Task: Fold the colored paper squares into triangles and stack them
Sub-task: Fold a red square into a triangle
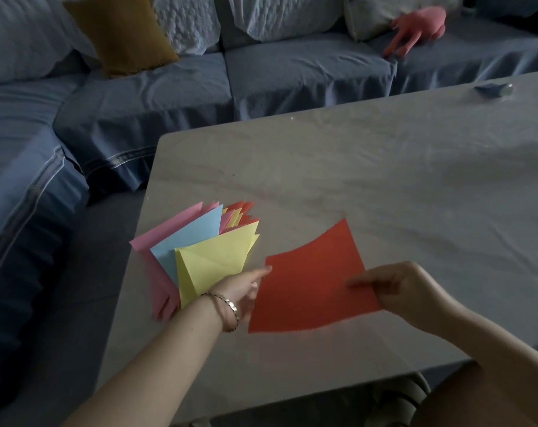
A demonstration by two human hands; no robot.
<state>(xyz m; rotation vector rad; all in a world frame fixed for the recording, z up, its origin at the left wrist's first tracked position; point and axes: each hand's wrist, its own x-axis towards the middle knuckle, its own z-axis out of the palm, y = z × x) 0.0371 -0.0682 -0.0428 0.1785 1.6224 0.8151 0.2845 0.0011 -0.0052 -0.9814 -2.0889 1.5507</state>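
An unfolded red paper square (310, 282) hangs slightly curved just above the table (354, 167). My right hand (397, 288) pinches its right edge between thumb and fingers. At the sheet's left edge is my left hand (246, 288), bracelet on the wrist, fingers stretched along that edge and partly hidden behind the paper. To the left lies a fanned stack of folded triangles (199, 254): yellow on top, then light blue, pink and red-orange pieces underneath.
The table wears a pale wrinkled cloth; a small grey-blue object (494, 89) lies at its far right. A blue sofa (138, 100) wraps round the far and left sides, with a mustard cushion (122, 32) and a pink soft toy (415, 26).
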